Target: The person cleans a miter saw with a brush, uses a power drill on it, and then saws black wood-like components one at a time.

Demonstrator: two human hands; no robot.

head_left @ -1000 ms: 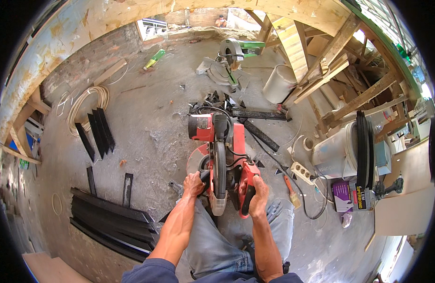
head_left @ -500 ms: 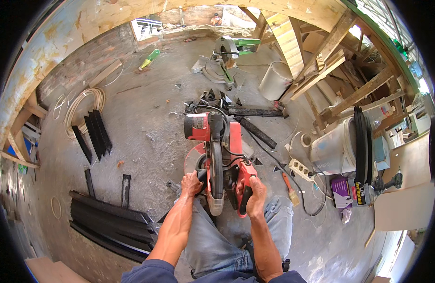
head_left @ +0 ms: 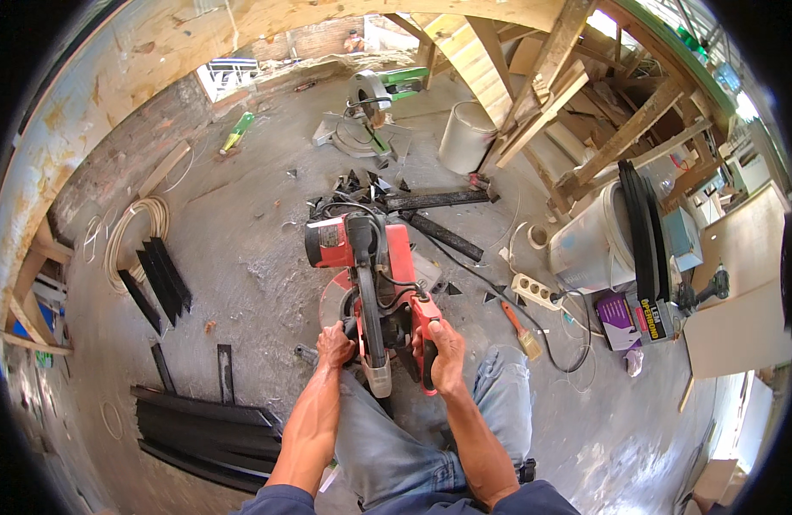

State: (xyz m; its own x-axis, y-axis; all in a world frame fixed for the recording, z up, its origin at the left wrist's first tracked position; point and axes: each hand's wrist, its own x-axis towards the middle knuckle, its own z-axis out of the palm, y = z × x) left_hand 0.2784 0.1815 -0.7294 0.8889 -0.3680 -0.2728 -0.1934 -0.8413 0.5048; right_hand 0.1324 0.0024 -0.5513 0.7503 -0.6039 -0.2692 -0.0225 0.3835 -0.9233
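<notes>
A red and black miter saw (head_left: 399, 257) stands on the floor in front of my knees. My right hand (head_left: 448, 354) is closed round its black-and-red handle, at the right of the blade guard (head_left: 370, 300). At the saw's left side my left hand (head_left: 334, 345) curls its fingers over a dark piece beside the blade guard; whether this is a black strip or part of the saw I cannot tell. Black offcuts (head_left: 361, 189) lie heaped behind the saw, with black strips (head_left: 446, 236) to their right.
Black strips (head_left: 198, 421) are stacked at the lower left, near a coiled hose (head_left: 160, 225). A green miter saw (head_left: 370, 96) and a white bucket (head_left: 466, 137) stand farther back. On the right are a power strip (head_left: 536, 291), a paintbrush (head_left: 523, 333) and a tipped bucket (head_left: 589, 245).
The whole view has swung a little, so the saw and floor items sit farther left in the picture. Both hands keep their places on the saw.
</notes>
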